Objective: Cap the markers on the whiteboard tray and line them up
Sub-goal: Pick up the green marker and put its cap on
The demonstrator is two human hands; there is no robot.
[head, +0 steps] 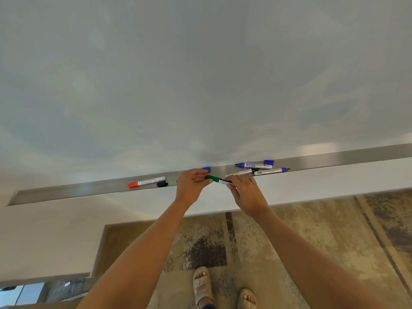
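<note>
The green marker (pixel 219 180) is being held just above the front edge of the metal tray (pixel 66 192), between the two hands. The left hand (pixel 191 184) is pinching its green cap end with curled fingers and thumb, and the right hand (pixel 245 192) is gripping the white barrel with fingers wrapped around it. Whether the cap is fully seated, I cannot tell.

Just behind the left hand, a loose blue cap (pixel 207 169) is lying on the tray, against the whiteboard (pixel 200 74). To the right, close behind the right hand, several markers are lying crossed in a small heap: a blue marker (pixel 253 165) with its tip pointing left, another blue cap (pixel 269 162) beside it, a second blue marker (pixel 272 171) pointing right, and one more barrel (pixel 239 172) partly hidden by the right fingers. This heap is crowding the tray on that side.

To the left, well apart from the hands, a red marker (pixel 146 181) and a black cap (pixel 162 184) are resting on the tray.

The tray is running free further left and further right. Below, the person's sandalled feet (pixel 223 288) are standing on a patterned carpet (pixel 334 230).
</note>
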